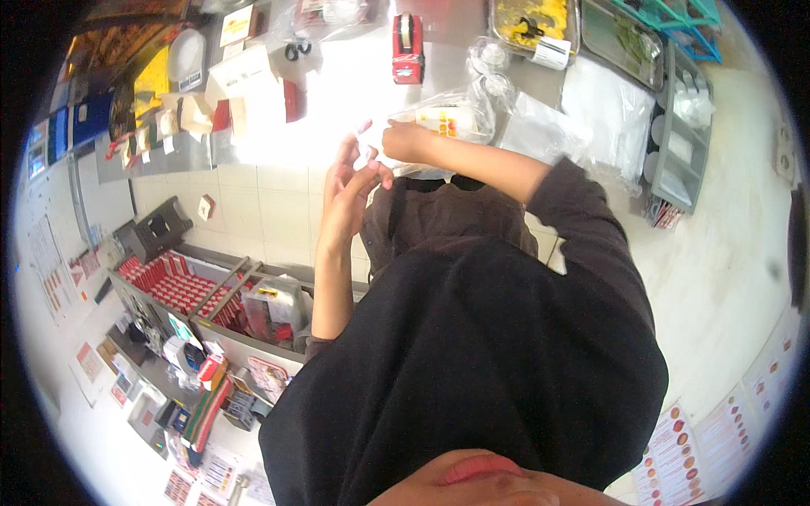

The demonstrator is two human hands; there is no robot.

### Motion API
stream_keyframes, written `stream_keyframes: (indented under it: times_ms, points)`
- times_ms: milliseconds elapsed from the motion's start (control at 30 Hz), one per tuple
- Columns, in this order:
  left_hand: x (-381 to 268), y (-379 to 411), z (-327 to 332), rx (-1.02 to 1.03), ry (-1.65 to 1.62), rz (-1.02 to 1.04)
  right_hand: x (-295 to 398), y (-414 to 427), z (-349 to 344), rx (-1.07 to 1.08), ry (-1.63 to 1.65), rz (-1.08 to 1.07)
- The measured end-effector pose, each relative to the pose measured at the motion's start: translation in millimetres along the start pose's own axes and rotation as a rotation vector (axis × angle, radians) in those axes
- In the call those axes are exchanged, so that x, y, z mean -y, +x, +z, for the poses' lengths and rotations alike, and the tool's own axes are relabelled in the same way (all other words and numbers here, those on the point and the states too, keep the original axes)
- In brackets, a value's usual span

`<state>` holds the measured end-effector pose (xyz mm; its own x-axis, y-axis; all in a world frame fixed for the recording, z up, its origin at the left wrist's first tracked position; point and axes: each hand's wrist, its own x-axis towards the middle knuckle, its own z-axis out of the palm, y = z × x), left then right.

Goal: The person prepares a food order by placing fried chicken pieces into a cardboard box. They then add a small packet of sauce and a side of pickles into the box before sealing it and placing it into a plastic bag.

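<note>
My left hand [350,190] is raised at the near edge of the steel counter, its fingers bent around a thin whitish piece [364,152], perhaps plastic or tape. Close by on the right, my right hand [403,141] has its fingers curled in; glare hides whether anything is between them. Beside that hand lies a clear plastic bag [484,120] with a white box [446,120] in it, printed in yellow and orange. Farther back on the counter stands a red tape dispenser [408,54] with a roll in it.
Clear plastic lids [497,88] and plastic sheets [544,126] lie to the right. Metal trays [535,28] hold yellow food and green leaves [633,41]. Scissors [297,50] and an open carton [243,79] are at left. Behind, a drawer [183,284] holds red-and-white packs.
</note>
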<state>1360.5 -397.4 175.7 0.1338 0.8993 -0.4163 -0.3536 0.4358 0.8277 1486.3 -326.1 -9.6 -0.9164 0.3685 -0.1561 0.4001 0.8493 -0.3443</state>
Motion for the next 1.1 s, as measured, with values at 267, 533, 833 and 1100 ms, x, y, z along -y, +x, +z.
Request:
stream_keyframes:
  times_ms: [267,533,833,1100]
  points:
    - [-8,7,7,0.068,0.011,-0.048,-5,-155,-130,0.352,0.021,0.538]
    - [-12,-22,-18,0.043,0.781,0.044,10,-214,-199,-0.232,0.12,0.315]
    - [146,102,-41,0.151,1.206,0.504,-12,-136,5,-0.945,0.659,0.593]
    - [178,116,-6,-0.023,0.43,0.198,-16,-56,23,-1.593,1.326,1.16]
